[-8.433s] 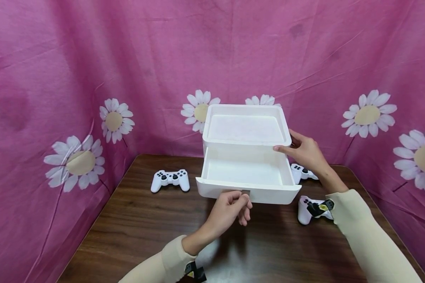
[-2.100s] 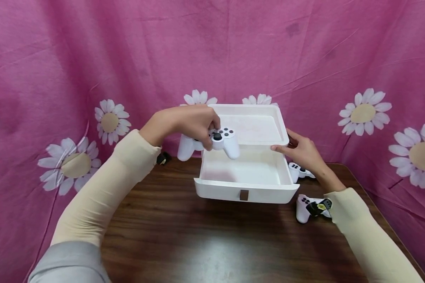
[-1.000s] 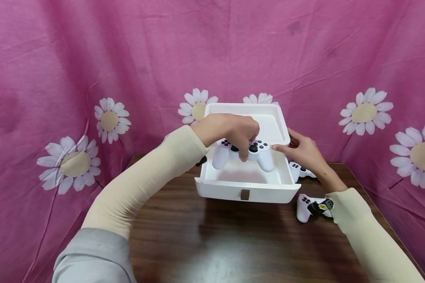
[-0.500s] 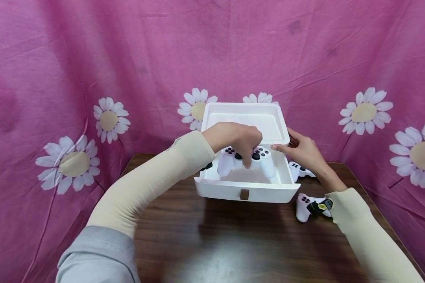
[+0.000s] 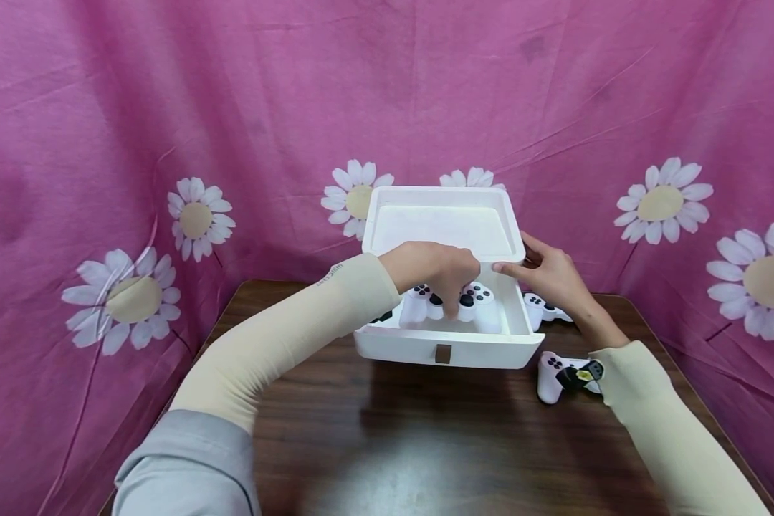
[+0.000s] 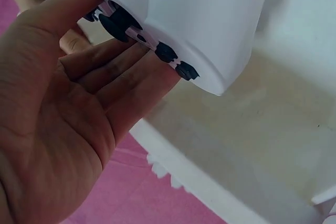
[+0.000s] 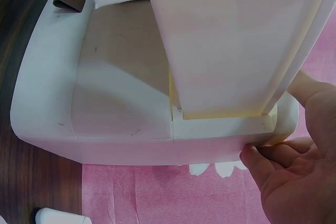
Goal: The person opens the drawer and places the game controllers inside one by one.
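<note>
Pinched between the thumb and fingers of my left hand [image 5: 451, 276] is a white game controller [image 5: 484, 314] with black sticks and buttons. It is lowered into the pulled-out drawer [image 5: 497, 352] of a white storage box [image 5: 441, 226]. The left wrist view shows the controller [image 6: 205, 19] close to the drawer floor; whether it touches is unclear. With the thumb at the front rim and the fingers along the side, my right hand [image 5: 551, 276] grips the box's right corner. In the right wrist view, that hand [image 7: 299, 166] appears beside the box's side wall.
Two more white controllers lie on the wooden table [image 5: 335, 408] to the right: one controller [image 5: 542, 312] beside the box, another controller [image 5: 550, 376] nearer, partly behind the right wrist's camera. A brown pull tab [image 5: 443, 353] marks the drawer front. Pink flowered cloth [image 5: 284, 143] surrounds the table.
The drawer was pulled open by the left hand, which then took the left controller from the table. It has carried it right and lowered it into the drawer. The right hand stays put.
</note>
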`<state>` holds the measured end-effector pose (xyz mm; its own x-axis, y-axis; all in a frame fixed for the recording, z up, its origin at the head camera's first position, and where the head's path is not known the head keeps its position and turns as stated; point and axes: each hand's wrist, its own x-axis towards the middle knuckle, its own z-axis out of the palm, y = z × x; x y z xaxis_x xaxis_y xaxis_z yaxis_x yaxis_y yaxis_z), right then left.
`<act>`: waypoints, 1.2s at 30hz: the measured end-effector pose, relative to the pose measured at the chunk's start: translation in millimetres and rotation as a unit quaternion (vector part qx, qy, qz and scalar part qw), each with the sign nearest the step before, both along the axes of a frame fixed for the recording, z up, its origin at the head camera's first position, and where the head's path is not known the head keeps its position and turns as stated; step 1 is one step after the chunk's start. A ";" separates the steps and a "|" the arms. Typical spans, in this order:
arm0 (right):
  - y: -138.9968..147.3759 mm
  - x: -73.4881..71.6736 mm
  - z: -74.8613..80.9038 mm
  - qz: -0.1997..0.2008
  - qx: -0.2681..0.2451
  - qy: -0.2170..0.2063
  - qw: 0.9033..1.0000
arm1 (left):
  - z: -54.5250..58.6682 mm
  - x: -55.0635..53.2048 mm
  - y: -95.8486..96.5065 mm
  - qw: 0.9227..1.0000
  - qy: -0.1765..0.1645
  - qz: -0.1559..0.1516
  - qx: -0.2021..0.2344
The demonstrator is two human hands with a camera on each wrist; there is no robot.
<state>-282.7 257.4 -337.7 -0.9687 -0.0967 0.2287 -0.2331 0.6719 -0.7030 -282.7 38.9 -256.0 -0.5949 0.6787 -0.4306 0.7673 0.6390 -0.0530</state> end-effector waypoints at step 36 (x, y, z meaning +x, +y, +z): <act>-1.0 3.2 0.9 0.003 -0.005 -0.008 1.000 | 10.1 -3.2 -19.8 0.996 -0.032 -0.010 0.083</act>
<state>-279.5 256.3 -336.8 -0.9715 -0.1011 0.2143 -0.2263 0.6634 -0.7132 -285.9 19.1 -246.0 -0.5550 0.7556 -0.3480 0.7790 0.6188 0.1011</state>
